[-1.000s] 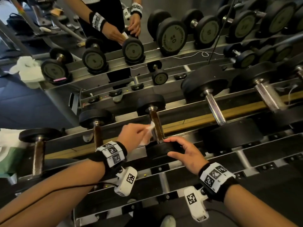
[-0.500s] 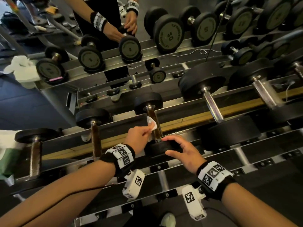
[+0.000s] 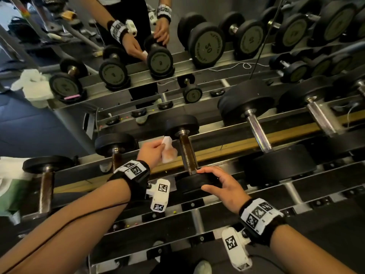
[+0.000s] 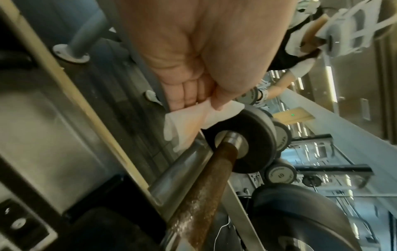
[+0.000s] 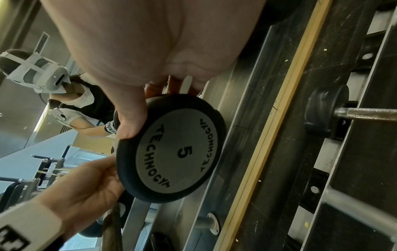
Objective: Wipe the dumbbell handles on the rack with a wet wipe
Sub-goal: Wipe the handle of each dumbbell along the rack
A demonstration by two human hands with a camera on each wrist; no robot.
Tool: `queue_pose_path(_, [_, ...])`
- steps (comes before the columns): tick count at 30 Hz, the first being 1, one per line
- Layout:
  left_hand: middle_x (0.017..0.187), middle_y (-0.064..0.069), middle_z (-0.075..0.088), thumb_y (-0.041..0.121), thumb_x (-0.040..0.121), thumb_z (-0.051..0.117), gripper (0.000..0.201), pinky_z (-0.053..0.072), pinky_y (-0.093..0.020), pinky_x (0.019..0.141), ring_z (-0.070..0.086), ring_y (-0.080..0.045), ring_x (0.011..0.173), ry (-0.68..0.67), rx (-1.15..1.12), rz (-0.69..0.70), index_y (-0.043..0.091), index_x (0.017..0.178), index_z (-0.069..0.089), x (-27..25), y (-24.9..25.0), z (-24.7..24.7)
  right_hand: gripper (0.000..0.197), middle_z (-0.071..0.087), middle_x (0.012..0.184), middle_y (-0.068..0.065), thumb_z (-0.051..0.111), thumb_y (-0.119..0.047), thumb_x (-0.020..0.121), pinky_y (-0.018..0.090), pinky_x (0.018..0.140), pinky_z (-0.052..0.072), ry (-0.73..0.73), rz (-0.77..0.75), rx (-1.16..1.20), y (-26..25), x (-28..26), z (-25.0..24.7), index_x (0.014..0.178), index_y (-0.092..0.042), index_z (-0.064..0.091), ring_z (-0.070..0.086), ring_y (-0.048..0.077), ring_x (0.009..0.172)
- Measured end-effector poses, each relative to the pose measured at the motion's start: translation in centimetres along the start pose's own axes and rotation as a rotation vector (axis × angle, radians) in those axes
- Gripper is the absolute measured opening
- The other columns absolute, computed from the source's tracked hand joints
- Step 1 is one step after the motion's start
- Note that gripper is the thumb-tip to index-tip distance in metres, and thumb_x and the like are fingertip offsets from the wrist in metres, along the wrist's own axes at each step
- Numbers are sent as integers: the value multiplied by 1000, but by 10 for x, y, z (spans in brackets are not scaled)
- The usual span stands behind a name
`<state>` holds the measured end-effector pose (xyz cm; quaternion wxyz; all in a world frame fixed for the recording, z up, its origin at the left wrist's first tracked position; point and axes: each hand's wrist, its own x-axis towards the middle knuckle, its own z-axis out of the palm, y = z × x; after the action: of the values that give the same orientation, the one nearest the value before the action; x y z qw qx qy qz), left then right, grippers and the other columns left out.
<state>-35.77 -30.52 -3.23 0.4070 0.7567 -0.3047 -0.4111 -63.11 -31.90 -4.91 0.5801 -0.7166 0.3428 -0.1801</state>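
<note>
On the front rail a small dumbbell lies with its rusty brown handle point(image 3: 187, 153) pointing away from me. My left hand point(image 3: 158, 150) pinches a folded white wet wipe point(image 3: 168, 152) just left of that handle, close beside it near the far weight. The left wrist view shows the left hand point(image 4: 206, 100) holding the wipe point(image 4: 189, 122) next to the handle point(image 4: 206, 186). My right hand point(image 3: 207, 179) grips the near weight point(image 3: 189, 183) of this dumbbell. In the right wrist view that weight point(image 5: 178, 149) is marked 5, with the right hand point(image 5: 148, 101) curled over its rim.
Two more rusty-handled dumbbells point(image 3: 117, 161) point(image 3: 46, 190) sit to the left, and bigger chrome-handled ones point(image 3: 256, 131) point(image 3: 320, 119) to the right. A yellowish rail point(image 3: 227, 147) runs under the handles. A mirror behind reflects the rack and a person. White cloth point(image 3: 11, 171) lies at far left.
The left hand has slid the wipe up the handle and drawn it off to the left side. The right hand stays on the near weight.
</note>
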Motion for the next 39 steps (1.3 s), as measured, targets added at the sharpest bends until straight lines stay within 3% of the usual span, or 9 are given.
queue_pose_path(2, [114, -11, 71, 14, 100, 51, 27, 47, -54, 102, 65, -30, 110, -67, -31, -9, 28, 113, 69, 1, -5, 17, 46, 54, 125, -21, 72, -18, 86, 34, 108, 41, 3, 1, 9, 0, 0, 0, 120, -47, 60, 49, 6, 123])
queue_pose_path(6, [112, -15, 71, 11, 101, 48, 26, 49, -52, 101, 66, -32, 109, -179, -81, -6, 18, 112, 71, -22, -5, 40, 46, 53, 125, -20, 71, -19, 86, 34, 109, 41, 1, 2, 2, 1, 1, -1, 121, -46, 59, 49, 4, 123])
queue_pose_path(12, [88, 3, 72, 11, 102, 46, 29, 45, -10, 65, 62, 4, 72, -318, 66, -4, 16, 107, 74, -52, -6, 32, 46, 52, 123, -26, 71, -20, 86, 39, 109, 40, 2, 3, -10, 1, 0, 0, 122, -47, 58, 46, 3, 123])
queue_pose_path(14, [92, 4, 74, 9, 101, 47, 29, 49, -17, 75, 66, 4, 79, -350, 35, -81, 20, 104, 73, -56, -7, 24, 47, 51, 123, -26, 71, -21, 86, 40, 109, 40, -1, 5, -13, 1, 0, -1, 122, -48, 58, 47, 3, 123])
queue_pose_path(16, [107, -5, 74, 5, 100, 47, 27, 54, -31, 88, 70, -14, 99, -338, -121, -208, 16, 111, 70, -56, -9, 15, 47, 50, 123, -27, 70, -22, 86, 42, 109, 41, -6, 17, -12, 2, 0, -1, 122, -48, 58, 47, 3, 122])
queue_pose_path(20, [115, -19, 68, 1, 101, 43, 31, 58, -38, 82, 70, -27, 98, -101, -353, -290, 3, 128, 58, -41, -3, 6, 47, 50, 124, -25, 70, -23, 87, 45, 109, 41, -9, 23, -18, 3, -1, -1, 124, -47, 57, 47, 5, 123])
queue_pose_path(28, [118, -23, 67, 4, 103, 41, 30, 48, -45, 99, 64, -32, 105, -203, -271, -250, 2, 122, 63, -63, 11, 43, 47, 52, 121, -27, 71, -19, 87, 43, 110, 40, 5, 3, -24, -1, -1, -1, 121, -48, 58, 46, 4, 124])
queue_pose_path(34, [107, -11, 72, -2, 100, 43, 28, 59, -30, 82, 70, -19, 100, -280, -399, -282, 7, 114, 64, -73, 15, 19, 47, 52, 119, -29, 71, -15, 86, 38, 110, 39, 4, -18, -4, -3, 0, -2, 119, -47, 60, 47, 3, 122])
queue_pose_path(39, [117, -18, 68, -1, 100, 43, 30, 57, -38, 90, 67, -26, 102, -179, -308, -44, -3, 125, 60, -49, 40, 1, 46, 52, 118, -28, 71, -14, 87, 36, 108, 41, 10, -10, 21, -3, -2, -1, 118, -46, 60, 48, 3, 120])
